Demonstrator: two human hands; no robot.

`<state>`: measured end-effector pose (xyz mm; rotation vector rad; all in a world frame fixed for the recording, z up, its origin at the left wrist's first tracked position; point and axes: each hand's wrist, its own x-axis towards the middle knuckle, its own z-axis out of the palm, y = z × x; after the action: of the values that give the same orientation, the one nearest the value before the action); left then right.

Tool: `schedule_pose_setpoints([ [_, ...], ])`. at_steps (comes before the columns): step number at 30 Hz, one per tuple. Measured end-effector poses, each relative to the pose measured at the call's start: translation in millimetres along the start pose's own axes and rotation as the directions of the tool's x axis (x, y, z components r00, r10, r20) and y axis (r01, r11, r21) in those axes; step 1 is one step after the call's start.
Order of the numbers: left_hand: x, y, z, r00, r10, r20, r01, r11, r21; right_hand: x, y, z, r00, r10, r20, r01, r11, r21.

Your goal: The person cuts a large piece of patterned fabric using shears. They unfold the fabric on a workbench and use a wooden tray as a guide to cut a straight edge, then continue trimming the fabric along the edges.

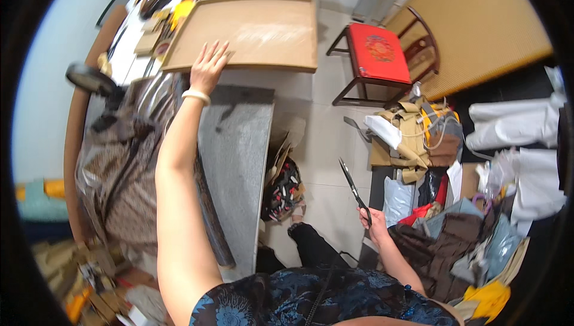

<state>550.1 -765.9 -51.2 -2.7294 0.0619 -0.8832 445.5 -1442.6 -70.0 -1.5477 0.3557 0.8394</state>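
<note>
Left hand (209,63) lies over tray's (257,30) near edge, can't tell if clamped; right hand (375,225) is clamped on scissors (353,186), off desk's (236,146) right edge.

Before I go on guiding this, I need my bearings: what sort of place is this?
Probably a sewing or craft workroom. Scissors in the right hand, heaped brown cloth-like material on the right and a grey worktop suggest it.
</note>
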Motion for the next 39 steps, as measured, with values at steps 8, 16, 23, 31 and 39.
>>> schedule_pose_setpoints([
  [8,-10,95,-37,0.860,-0.509,0.037,0.509,0.861,0.017,33,-13,16,0.965,0.050,0.259,-0.026,0.995,-0.095],
  [16,-226,318,-256,0.002,-0.996,0.089,0.887,-0.039,-0.459,35,-57,100,0.771,0.162,0.615,0.192,0.863,-0.468],
  [23,-378,298,-343,-0.758,-0.427,0.493,-0.134,-0.638,-0.758,0,-63,234,0.543,0.334,0.770,0.398,0.706,-0.586],
  [31,-399,276,-280,-0.588,-0.151,0.795,-0.796,-0.066,-0.601,-37,-26,334,0.499,0.572,0.651,0.186,0.662,-0.726],
  [39,-395,274,-263,-0.649,-0.127,0.750,-0.715,-0.235,-0.659,-44,-23,375,0.524,0.709,0.472,0.116,0.489,-0.864],
])
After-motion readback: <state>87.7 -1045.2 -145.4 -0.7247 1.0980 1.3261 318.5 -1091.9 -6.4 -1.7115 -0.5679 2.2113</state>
